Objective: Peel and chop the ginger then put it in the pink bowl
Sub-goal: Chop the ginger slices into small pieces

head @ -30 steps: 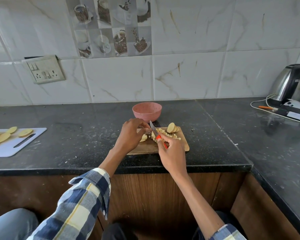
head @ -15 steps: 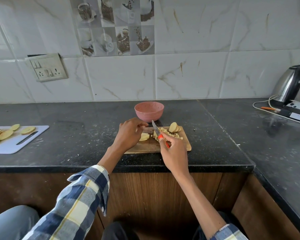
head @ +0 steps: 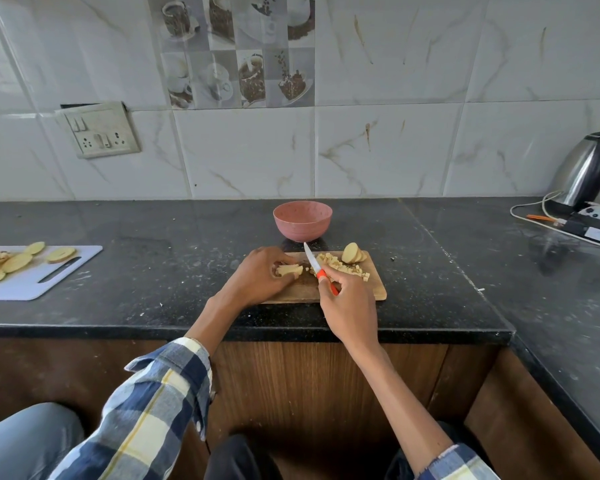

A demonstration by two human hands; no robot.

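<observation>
Head view, frame centre — the left hand (head: 257,277) curls its fingers over a ginger piece (head: 289,270) on the wooden board (head: 374,289). The right hand (head: 349,303) grips the orange-handled knife (head: 317,268) beside the chopped ginger (head: 340,266) — the pink bowl (head: 302,220) sits just above.

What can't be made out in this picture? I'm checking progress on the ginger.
- Inside of the round pink bowl, head view: the low angle and near wall hide its bottom, so any ginger in it cannot be seen.
- Ginger piece held by the left hand: fingers cover part of it.
- Orange handle of the small knife: mostly wrapped by the right hand.
- Steel kettle: cut off by the right edge.
</observation>
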